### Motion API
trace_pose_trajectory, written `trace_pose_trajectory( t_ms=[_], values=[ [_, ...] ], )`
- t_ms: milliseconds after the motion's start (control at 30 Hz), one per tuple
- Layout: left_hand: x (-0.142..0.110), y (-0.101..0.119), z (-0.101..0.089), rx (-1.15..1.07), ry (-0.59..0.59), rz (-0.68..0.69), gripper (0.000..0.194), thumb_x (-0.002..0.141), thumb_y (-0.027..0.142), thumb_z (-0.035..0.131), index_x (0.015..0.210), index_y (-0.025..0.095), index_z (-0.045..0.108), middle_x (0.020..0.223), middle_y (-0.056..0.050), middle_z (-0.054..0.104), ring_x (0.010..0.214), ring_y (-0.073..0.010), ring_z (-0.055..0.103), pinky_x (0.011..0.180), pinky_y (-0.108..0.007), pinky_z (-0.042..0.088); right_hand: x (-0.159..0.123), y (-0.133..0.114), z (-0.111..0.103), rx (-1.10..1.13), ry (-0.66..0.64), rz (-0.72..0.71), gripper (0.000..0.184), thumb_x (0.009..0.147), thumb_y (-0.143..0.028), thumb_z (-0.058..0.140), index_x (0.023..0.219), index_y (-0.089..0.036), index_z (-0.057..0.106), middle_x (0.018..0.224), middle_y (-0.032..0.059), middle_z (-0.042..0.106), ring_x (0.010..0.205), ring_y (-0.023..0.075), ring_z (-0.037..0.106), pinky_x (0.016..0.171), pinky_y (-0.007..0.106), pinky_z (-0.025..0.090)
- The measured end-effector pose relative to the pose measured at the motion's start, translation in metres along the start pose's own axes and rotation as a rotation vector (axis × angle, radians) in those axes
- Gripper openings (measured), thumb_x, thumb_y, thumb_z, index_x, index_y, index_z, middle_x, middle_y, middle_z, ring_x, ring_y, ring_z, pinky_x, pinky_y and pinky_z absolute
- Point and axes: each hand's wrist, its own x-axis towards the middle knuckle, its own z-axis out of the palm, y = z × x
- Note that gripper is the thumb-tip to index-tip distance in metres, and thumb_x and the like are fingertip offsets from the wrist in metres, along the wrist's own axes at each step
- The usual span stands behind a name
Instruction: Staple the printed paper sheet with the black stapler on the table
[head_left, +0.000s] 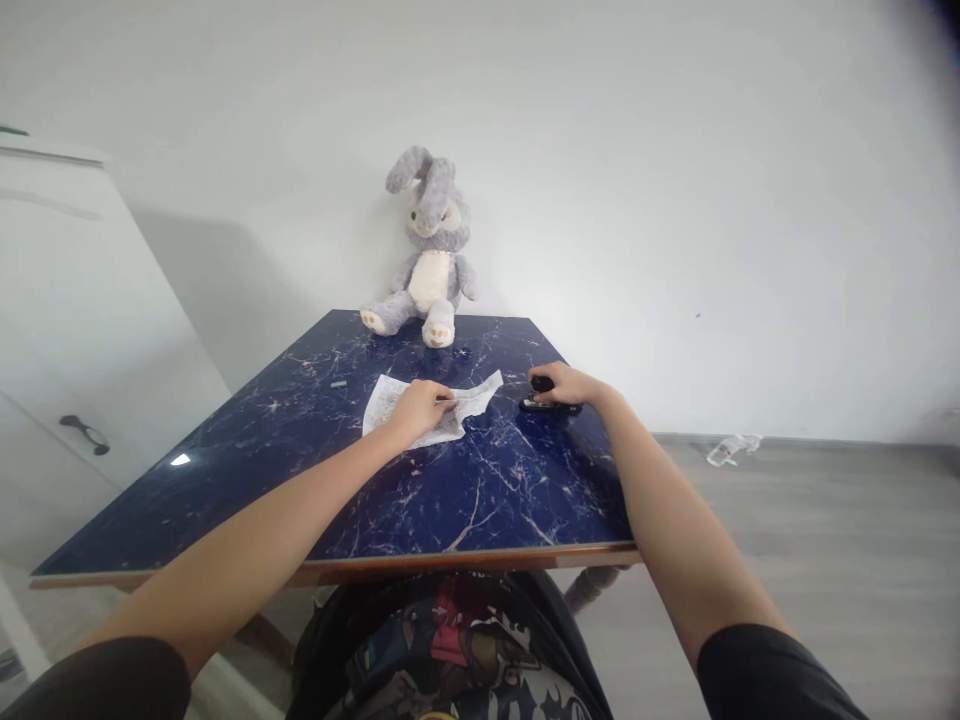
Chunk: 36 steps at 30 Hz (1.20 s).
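Observation:
My left hand [424, 405] pinches a creased sheet of white paper [384, 398] near its middle, fingers pressed together. The paper has print or writing on it, and its right part tapers up to a lifted, uneven corner. To the right, my right hand [559, 383] is closed around a black stapler [553, 406] that rests on the table, apart from the paper. The hand covers part of the stapler's upper arm. A small grey strip [339, 384], perhaps staples, lies left of the paper.
The dark blue marbled table [465, 510] stands against the white wall. At its far edge sits a grey plush rabbit [431, 260]. A white cabinet [90, 320] is on the left. On the floor at right lies a clear plastic item [731, 450].

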Motion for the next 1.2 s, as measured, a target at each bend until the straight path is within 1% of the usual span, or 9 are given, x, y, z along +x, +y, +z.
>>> trace_pose_trajectory(
  t_ms=[133, 233, 300, 433, 500, 567, 800, 967, 1200],
  values=[
    [-0.001, 0.000, 0.002, 0.012, -0.078, 0.040, 0.021, 0.087, 0.034, 0.065, 0.093, 0.022, 0.081, 0.099, -0.007, 0.078, 0.094, -0.0287, 0.070, 0.089, -0.038, 0.050, -0.001, -0.015, -0.004, 0.091, -0.156, -0.076, 0.022, 0.074, -0.039, 0.067, 0.087, -0.021, 0.064, 0.082, 0.0014, 0.065, 0.077, 0.0188, 0.057, 0.070, 0.029, 0.041],
    [-0.003, 0.008, 0.003, 0.033, -0.144, 0.083, 0.025, 0.089, 0.035, 0.063, 0.099, 0.019, 0.079, 0.105, -0.010, 0.076, 0.099, -0.0288, 0.069, 0.094, -0.039, 0.049, 0.002, -0.024, -0.003, 0.117, -0.170, -0.099, 0.021, 0.076, -0.040, 0.066, 0.085, -0.021, 0.064, 0.081, 0.0011, 0.064, 0.076, 0.0181, 0.056, 0.072, 0.030, 0.041],
    [-0.006, 0.016, 0.003, 0.047, -0.176, 0.154, 0.032, 0.094, 0.038, 0.056, 0.111, 0.018, 0.075, 0.118, -0.012, 0.072, 0.111, -0.0288, 0.065, 0.101, -0.040, 0.046, 0.005, -0.027, -0.001, 0.125, -0.161, -0.123, 0.022, 0.078, -0.042, 0.066, 0.083, -0.021, 0.063, 0.081, 0.0010, 0.064, 0.074, 0.0174, 0.054, 0.072, 0.030, 0.041],
    [-0.015, 0.033, 0.006, 0.052, -0.350, 0.353, 0.049, 0.103, 0.047, 0.040, 0.148, 0.031, 0.048, 0.160, -0.004, 0.040, 0.144, -0.0272, 0.039, 0.119, -0.044, 0.028, 0.010, -0.033, 0.004, 0.152, -0.144, -0.199, 0.028, 0.082, -0.048, 0.064, 0.077, -0.020, 0.060, 0.075, -0.0005, 0.060, 0.070, 0.0160, 0.052, 0.070, 0.029, 0.040],
    [-0.018, 0.038, 0.009, 0.054, -0.463, 0.375, 0.051, 0.104, 0.050, 0.033, 0.153, 0.038, 0.039, 0.165, 0.000, 0.029, 0.150, -0.0279, 0.029, 0.122, -0.048, 0.020, 0.012, -0.037, 0.008, 0.155, -0.118, -0.204, 0.035, 0.084, -0.053, 0.062, 0.074, -0.020, 0.058, 0.071, -0.0015, 0.056, 0.068, 0.0152, 0.049, 0.069, 0.028, 0.039],
    [-0.020, 0.040, 0.010, 0.054, -0.526, 0.371, 0.051, 0.105, 0.052, 0.030, 0.154, 0.040, 0.038, 0.165, 0.001, 0.029, 0.152, -0.0290, 0.024, 0.122, -0.051, 0.015, 0.015, -0.041, 0.012, 0.156, -0.081, -0.177, 0.042, 0.087, -0.059, 0.058, 0.073, -0.019, 0.057, 0.068, -0.0021, 0.054, 0.067, 0.0145, 0.047, 0.066, 0.027, 0.037],
    [-0.020, 0.036, 0.014, 0.020, -0.501, 0.390, 0.048, 0.103, 0.050, 0.038, 0.148, 0.039, 0.049, 0.160, 0.000, 0.039, 0.149, -0.0301, 0.030, 0.121, -0.052, 0.017, 0.028, -0.055, 0.030, 0.072, 0.023, 0.043, 0.064, 0.099, -0.068, 0.027, 0.067, -0.020, 0.054, 0.069, 0.0016, 0.061, 0.069, 0.0174, 0.055, 0.069, 0.029, 0.038],
    [-0.020, 0.035, 0.022, -0.039, -0.436, 0.378, 0.044, 0.101, 0.048, 0.044, 0.142, 0.038, 0.057, 0.157, -0.001, 0.044, 0.147, -0.0304, 0.034, 0.121, -0.052, 0.018, 0.033, -0.058, 0.039, -0.122, -0.017, 0.137, 0.058, 0.102, -0.064, 0.024, 0.087, -0.023, 0.063, 0.095, 0.0058, 0.071, 0.086, 0.0225, 0.063, 0.070, 0.029, 0.040],
    [-0.020, 0.036, 0.022, -0.068, -0.424, 0.368, 0.043, 0.099, 0.045, 0.048, 0.141, 0.038, 0.057, 0.155, -0.004, 0.045, 0.144, -0.0311, 0.038, 0.121, -0.052, 0.019, 0.032, -0.079, 0.064, -0.508, 0.048, 0.224, 0.041, 0.103, -0.045, 0.034, 0.107, -0.020, 0.066, 0.113, 0.0167, 0.067, 0.109, 0.0316, 0.059, 0.083, 0.038, 0.046]
  ],
)
